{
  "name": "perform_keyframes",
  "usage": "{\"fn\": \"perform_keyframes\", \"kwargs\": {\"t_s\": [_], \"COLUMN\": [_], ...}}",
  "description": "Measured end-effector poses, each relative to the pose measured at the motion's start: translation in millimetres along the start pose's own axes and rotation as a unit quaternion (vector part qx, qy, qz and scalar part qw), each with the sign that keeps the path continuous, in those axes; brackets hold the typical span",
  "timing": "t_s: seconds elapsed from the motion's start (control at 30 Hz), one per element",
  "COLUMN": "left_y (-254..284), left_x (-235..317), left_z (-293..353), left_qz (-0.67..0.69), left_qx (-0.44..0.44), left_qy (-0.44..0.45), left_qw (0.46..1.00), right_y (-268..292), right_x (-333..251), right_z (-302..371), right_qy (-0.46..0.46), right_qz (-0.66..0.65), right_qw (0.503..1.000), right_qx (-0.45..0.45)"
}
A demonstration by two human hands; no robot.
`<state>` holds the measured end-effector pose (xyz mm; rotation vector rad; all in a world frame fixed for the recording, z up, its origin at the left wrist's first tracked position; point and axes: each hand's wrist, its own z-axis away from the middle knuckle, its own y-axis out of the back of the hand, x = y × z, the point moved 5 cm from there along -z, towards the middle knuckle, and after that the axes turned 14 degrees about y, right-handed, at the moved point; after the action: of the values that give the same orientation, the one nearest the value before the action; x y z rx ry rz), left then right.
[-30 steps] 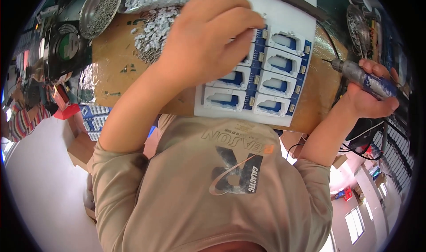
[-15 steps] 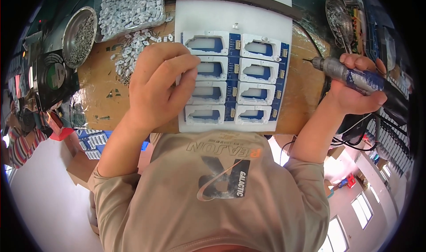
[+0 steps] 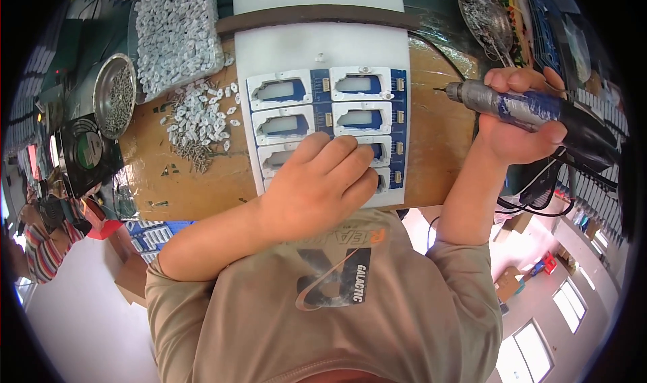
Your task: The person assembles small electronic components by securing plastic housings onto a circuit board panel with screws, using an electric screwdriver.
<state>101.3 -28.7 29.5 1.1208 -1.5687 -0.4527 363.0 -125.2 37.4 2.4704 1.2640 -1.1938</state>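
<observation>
My left hand point(image 3: 320, 187) is over the lower rows of white plastic frames point(image 3: 387, 86) on the blue circuit boards point(image 3: 399, 131). Its fingers are curled and drawn together, with the tips pointing down near a frame on the right column. Whatever they may pinch is hidden. The boards rest in two columns on a white foam pad point(image 3: 283, 49). To the right, my right hand point(image 3: 515, 140) is wrapped around an electric screwdriver point(image 3: 532, 110). Its bit points left, above the wooden table and apart from the boards.
Loose white plastic pieces point(image 3: 195, 116) and screws point(image 3: 195, 159) lie left of the pad, below a bag of similar pieces point(image 3: 176, 36). Metal bowls of screws stand at left point(image 3: 98, 90) and upper right point(image 3: 466, 5). A dark bar point(image 3: 317, 15) crosses the pad; a small fan point(image 3: 84, 154) sits far left.
My left hand has moved right and nearer, from the upper left frames to the lower ones on the right. The view has shifted a little; the screwdriver stays in my right hand.
</observation>
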Motion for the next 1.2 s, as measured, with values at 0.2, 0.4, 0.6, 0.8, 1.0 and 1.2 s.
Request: {"fn": "perform_keyframes", "kwargs": {"t_s": [0.2, 0.4, 0.6, 0.8, 1.0, 1.2], "left_y": [4, 29, 36, 14, -9, -9], "left_x": [-3, -23, -36, 1, 13, 15], "left_z": [-1, -8, -9, 4, 7, 15], "left_qz": [0.004, 0.003, -0.037, -0.007, -0.07, -0.078], "left_qx": [-0.007, 0.019, 0.019, -0.071, -0.123, -0.076], "left_qy": [0.006, 0.046, 0.084, 0.035, 0.038, 0.026], "left_qw": [1.0, 0.999, 0.996, 0.997, 0.989, 0.994], "right_y": [-9, -7, -11, -14, -16, -13], "right_x": [-1, -4, -1, -3, -2, -2], "right_z": [1, 1, 4, -1, 0, 2], "right_qy": [-0.018, -0.016, -0.006, 0.01, 0.02, 0.009], "right_qz": [0.049, 0.04, 0.038, 0.03, 0.038, 0.029], "right_qw": [0.996, 0.998, 0.998, 0.999, 0.998, 0.998], "right_qx": [0.073, 0.053, 0.04, 0.042, 0.05, 0.059]}}
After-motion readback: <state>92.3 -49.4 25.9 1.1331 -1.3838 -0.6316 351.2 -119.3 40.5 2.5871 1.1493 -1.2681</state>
